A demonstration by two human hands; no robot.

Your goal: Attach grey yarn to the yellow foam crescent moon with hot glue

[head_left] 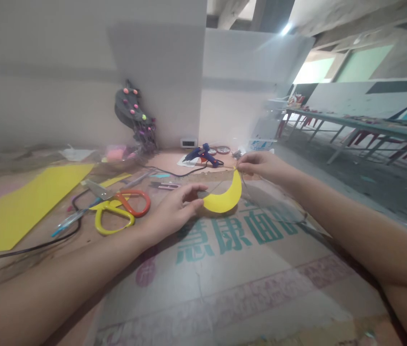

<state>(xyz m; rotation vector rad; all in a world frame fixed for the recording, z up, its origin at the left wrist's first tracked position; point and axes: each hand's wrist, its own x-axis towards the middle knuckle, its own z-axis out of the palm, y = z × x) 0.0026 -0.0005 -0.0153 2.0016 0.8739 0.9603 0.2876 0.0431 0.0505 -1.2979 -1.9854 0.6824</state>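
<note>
A yellow crescent-shaped cutout [224, 200] is held up between my two hands, over the printed cardboard. My left hand [185, 202] pinches its left tip between thumb and fingers. At the upper right tip, my right hand [252, 163] has its fingers closed; a thin strand seems to run from there, though its detail is too small to make out. Left of my left hand lie scissors [122, 209] with one orange and one yellow handle loop. Just behind the cutout rests a blue glue gun [205, 155] on a white scrap.
A large yellow sheet [26, 204] lies at the left, with a black cable [44, 245] near it. Small thread snips [165, 185] are beyond my left hand. A dark crescent decoration with coloured balls [131, 108] stands against the partition. Another long table [358, 122] is at far right.
</note>
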